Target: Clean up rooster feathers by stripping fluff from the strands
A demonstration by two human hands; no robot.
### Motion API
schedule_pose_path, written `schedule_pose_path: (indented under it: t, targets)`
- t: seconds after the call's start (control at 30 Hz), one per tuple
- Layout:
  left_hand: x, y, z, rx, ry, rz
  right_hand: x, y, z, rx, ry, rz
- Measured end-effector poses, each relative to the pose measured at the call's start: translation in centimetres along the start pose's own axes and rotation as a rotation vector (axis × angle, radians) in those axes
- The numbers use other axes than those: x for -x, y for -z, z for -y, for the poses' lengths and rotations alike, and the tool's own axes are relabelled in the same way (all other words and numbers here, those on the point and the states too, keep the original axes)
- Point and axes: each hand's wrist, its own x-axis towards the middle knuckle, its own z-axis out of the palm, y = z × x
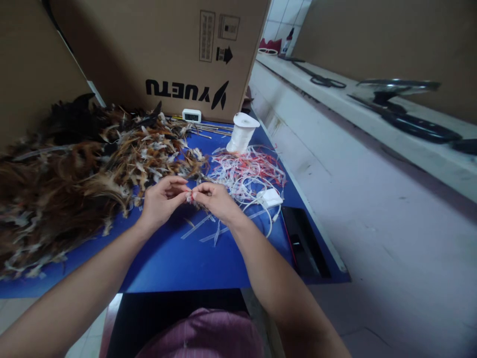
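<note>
My left hand and my right hand meet over the blue table, thumbs and fingertips pinched close together. Between them is a small feather tuft with whitish fluff and a bit of red strip around it; most of it is hidden by my fingers. Just left of and behind my left hand spreads a big heap of brown, black and white feathers. Past my right hand lies a tangle of red and clear plastic strips. A few loose clear strips rest on the table below my hands.
A white spool stands behind the strips, with thin sticks and a small digital display near the cardboard box. A white charger with cable and a dark phone lie at right, beside the wall ledge.
</note>
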Motion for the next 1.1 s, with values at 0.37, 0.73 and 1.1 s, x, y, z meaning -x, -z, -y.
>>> schedule_pose_path:
  t: [0.37,0.73,1.1]
  targets:
    - [0.04,-0.03,-0.25,0.008,-0.017,0.006,0.0,0.23,0.15,-0.009,-0.018,0.053]
    - [0.05,-0.28,-0.26,0.049,0.037,0.002,-0.02,-0.1,-0.12,0.037,0.017,0.01]
    - [0.18,-0.38,-0.11,0.12,0.103,0.021,0.0,0.0,-0.48,0.224,0.062,-0.007]
